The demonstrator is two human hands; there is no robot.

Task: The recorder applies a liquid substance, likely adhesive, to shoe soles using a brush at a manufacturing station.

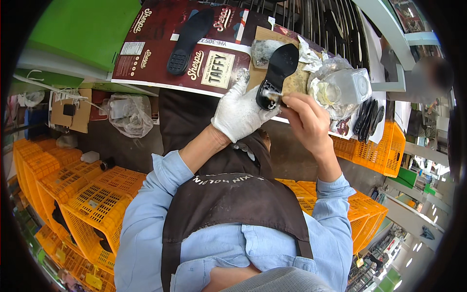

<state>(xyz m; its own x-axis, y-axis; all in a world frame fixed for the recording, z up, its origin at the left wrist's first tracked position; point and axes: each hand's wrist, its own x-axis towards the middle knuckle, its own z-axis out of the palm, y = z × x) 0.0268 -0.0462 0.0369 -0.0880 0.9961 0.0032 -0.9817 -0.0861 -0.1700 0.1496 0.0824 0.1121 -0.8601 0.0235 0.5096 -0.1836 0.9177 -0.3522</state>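
Note:
My left hand point(239, 111), in a white glove smudged with dark marks, holds a black shoe sole point(282, 61) by its heel end. The glove's thumb sticks up apart from the sole, and its other fingers are partly hidden beneath. My bare right hand point(309, 119) pinches a small brush point(274, 96) with pale bristles against the heel of the sole; motion blurs it and the fingers cover its handle. Wet, shiny patches and whitish smears show on the heel. A second black sole point(190, 41) lies on the dark red printed cardboard point(160, 61) at the left.
Right of the sole stands a tilted clear plastic tub point(348, 85) with crumpled plastic around it. A cloudy plastic bag point(266, 51) and white crumpled paper point(309, 54) lie behind. Several dark soles point(368, 120) sit at the table's right edge. Orange crates point(99, 199) are stacked at both sides.

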